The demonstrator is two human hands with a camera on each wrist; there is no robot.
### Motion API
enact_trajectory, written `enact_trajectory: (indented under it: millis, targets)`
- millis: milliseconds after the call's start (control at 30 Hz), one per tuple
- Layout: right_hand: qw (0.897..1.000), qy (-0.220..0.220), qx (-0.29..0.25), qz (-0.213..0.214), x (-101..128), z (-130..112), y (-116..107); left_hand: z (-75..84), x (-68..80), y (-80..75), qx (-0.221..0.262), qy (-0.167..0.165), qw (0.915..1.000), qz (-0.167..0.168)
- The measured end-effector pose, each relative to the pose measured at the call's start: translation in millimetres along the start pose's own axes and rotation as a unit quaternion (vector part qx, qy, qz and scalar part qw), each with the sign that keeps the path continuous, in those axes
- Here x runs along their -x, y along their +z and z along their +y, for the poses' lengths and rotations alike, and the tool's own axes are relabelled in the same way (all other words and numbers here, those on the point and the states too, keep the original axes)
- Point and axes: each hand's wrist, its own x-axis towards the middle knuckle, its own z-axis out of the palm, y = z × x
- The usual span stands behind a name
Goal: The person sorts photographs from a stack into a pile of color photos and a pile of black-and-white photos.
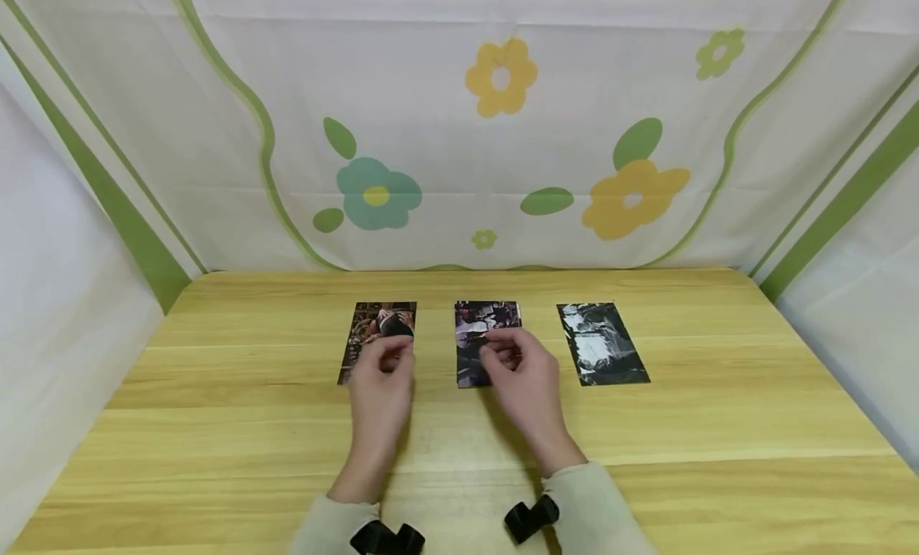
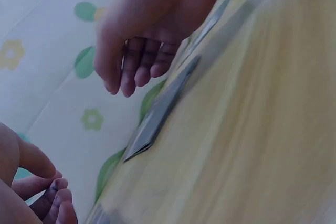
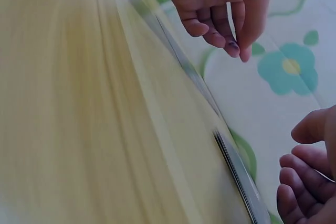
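Three spots on the table hold picture cards: a brownish card (image 1: pixel 356 332) at left, a small stack of cards (image 1: pixel 471 368) in the middle, and a black-and-white card (image 1: pixel 603 344) at right. My left hand (image 1: pixel 383 379) hovers over the near part of the left card, thumb and index fingertips close together, nothing seen between them. Above the middle stack is my right hand (image 1: pixel 527 371), its fingers loosely bent and the thumb apart from them in the right wrist view. Seen from the side there, the stack (image 3: pixel 239 177) shows several layers, below both hands.
The wooden table (image 1: pixel 459 451) meets a white flowered cloth (image 1: pixel 431 84) at its back edge, with more cloth at both sides. Black straps with small devices (image 1: pixel 531 519) sit at both wrists, over pale sleeves (image 1: pixel 596 511).
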Motion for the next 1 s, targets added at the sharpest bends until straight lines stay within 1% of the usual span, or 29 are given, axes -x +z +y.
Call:
enact_trajectory:
  millis: [67,200,267,400,600,767,1000]
  targets:
    - [1.000,0.010,0.014,0.014,-2.1,6.7,-9.9,-1.3,4.2,11.3,-0.008,0.010,0.9995,-0.029]
    - [0.999,0.011,0.030,0.032,-5.5,17.9,-25.4,-5.3,8.9,30.2,-0.012,0.024,0.9960,-0.085]
    - [0.999,0.013,0.032,0.039,-7.0,22.6,-30.6,-8.4,10.4,36.8,-0.017,0.035,0.9942,-0.101]
    - [0.998,0.023,0.031,0.047,-10.0,30.8,-36.1,-13.5,12.5,43.2,-0.027,0.047,0.9935,-0.100]
    - [0.999,0.027,0.017,0.043,-13.5,35.5,-35.9,-17.1,11.0,44.7,-0.062,0.058,0.9918,-0.096]
    - [0.998,0.022,0.034,0.043,-15.6,36.1,-36.0,-17.9,11.5,46.4,-0.074,0.065,0.9906,-0.095]
    - [0.998,0.030,0.053,0.033,-14.6,39.3,-36.7,-20.1,12.8,46.5,-0.082,0.062,0.9904,-0.093]
